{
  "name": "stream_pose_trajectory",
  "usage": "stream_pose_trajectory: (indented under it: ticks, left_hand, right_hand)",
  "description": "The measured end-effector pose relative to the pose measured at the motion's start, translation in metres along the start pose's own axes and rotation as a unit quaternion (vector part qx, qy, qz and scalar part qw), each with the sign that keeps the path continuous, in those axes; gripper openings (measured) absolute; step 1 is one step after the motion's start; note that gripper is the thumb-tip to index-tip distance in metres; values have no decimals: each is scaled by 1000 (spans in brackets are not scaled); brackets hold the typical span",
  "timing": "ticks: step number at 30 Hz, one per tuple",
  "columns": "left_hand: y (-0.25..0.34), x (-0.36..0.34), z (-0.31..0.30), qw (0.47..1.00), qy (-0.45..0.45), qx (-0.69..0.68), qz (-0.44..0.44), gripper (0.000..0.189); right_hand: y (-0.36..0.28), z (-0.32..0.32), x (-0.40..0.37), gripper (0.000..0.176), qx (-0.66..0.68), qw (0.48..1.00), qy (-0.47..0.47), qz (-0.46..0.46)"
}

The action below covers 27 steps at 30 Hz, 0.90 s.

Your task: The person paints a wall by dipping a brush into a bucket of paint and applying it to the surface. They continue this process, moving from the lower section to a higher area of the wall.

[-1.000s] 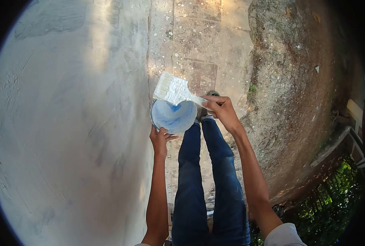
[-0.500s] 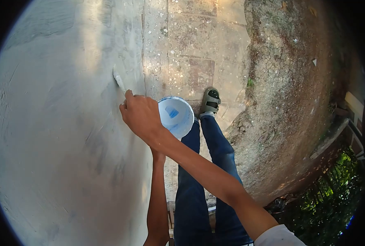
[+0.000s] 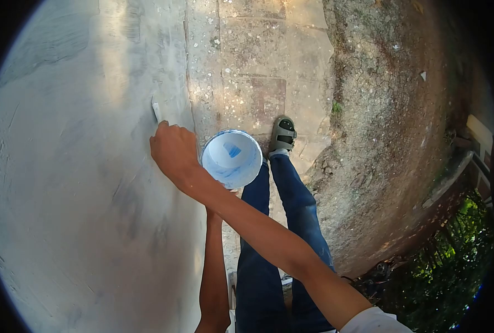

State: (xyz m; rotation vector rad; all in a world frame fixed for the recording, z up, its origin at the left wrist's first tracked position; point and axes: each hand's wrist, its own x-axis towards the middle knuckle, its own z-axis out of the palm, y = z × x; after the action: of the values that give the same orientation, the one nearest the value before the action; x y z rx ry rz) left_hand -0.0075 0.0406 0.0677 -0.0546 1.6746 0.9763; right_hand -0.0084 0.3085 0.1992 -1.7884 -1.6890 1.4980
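Observation:
My right hand (image 3: 175, 149) is closed around the handle of a slim, white-coated paintbrush (image 3: 156, 111), its tip against the grey wall (image 3: 91, 183). Just right of that hand is a round white bucket (image 3: 246, 173), tilted so that its inside shows, with blue smears around the rim and a blue patch at the bottom. My left hand (image 3: 213, 213) supports the bucket from below. Most of its fingers are hidden behind the bucket and my right forearm, which crosses over the left arm.
A paved strip (image 3: 252, 61) runs along the foot of the wall, spotted with pale splashes. My sandalled foot (image 3: 283, 135) stands on it. Beyond its broken edge lies rough bare soil (image 3: 374, 144). Green plants (image 3: 452, 250) and pale boards (image 3: 480, 136) are at the far right.
My right hand and the paintbrush have shifted slightly left along the wall. More of the bucket shows now, and it sits a little further left.

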Motion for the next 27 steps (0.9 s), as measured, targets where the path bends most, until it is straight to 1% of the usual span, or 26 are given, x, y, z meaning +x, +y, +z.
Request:
stream_pose_trajectory:
  ticks: [1, 2, 3, 5, 6, 8, 9, 11, 12, 13, 15, 19, 22, 24, 25, 27]
  left_hand:
    - [42, -21, 29, 999, -3, -32, -40, 53]
    - [66, -33, 44, 995, -5, -65, -80, 56]
    - [61, -29, 40, 995, -6, -65, -79, 56]
    - [47, -17, 26, 993, -6, -75, -94, 59]
    - [51, -18, 28, 993, -7, -76, -94, 59]
    - [68, -23, 40, 991, -27, -33, -126, 57]
    - [73, -26, 46, 991, -29, -32, -126, 57]
    - [81, -35, 56, 996, -14, 34, -76, 54]
    - [85, -39, 61, 996, -9, 51, -70, 51]
    - [84, -39, 61, 996, -8, 51, -70, 51]
    - [83, -38, 60, 996, -12, 45, -72, 50]
    - [86, -42, 62, 997, -10, 45, -65, 48]
    - [86, -41, 66, 997, -11, 38, -59, 47]
    - [85, -39, 67, 997, -12, 40, -58, 47]
    - [84, -39, 68, 998, -11, 40, -57, 47]
    - [84, -42, 68, 998, -8, 40, -56, 47]
  right_hand:
    - [-6, -7, -13, 23, -14, 1000, -3, -5]
    - [-11, -15, -24, 23, -28, 1000, -6, -10]
    - [-13, -24, -31, 23, -28, 1000, -5, -11]
    - [-13, -36, -41, 24, -18, 999, 9, 31]
    - [-13, -36, -40, 24, -18, 999, 9, 31]
    - [-12, -32, -36, 26, -51, 998, 36, 13]
    - [-17, -32, -35, 26, -51, 998, 38, 13]
    - [-32, -26, -40, 33, -26, 999, -8, -31]
    - [-39, -17, -49, 38, -38, 998, 20, -49]
    - [-46, -23, -59, 38, -37, 998, 20, -48]
    - [-62, -40, -78, 40, -31, 998, -31, -41]
    - [-61, -80, -87, 40, 0, 1000, -4, -20]
    - [-61, -57, -89, 41, -35, 998, -31, -48]
    - [-75, -51, -104, 41, -38, 996, -37, -64]
    - [-82, -52, -111, 41, -42, 995, -44, -80]
    - [-80, -66, -118, 42, -32, 995, -49, -78]
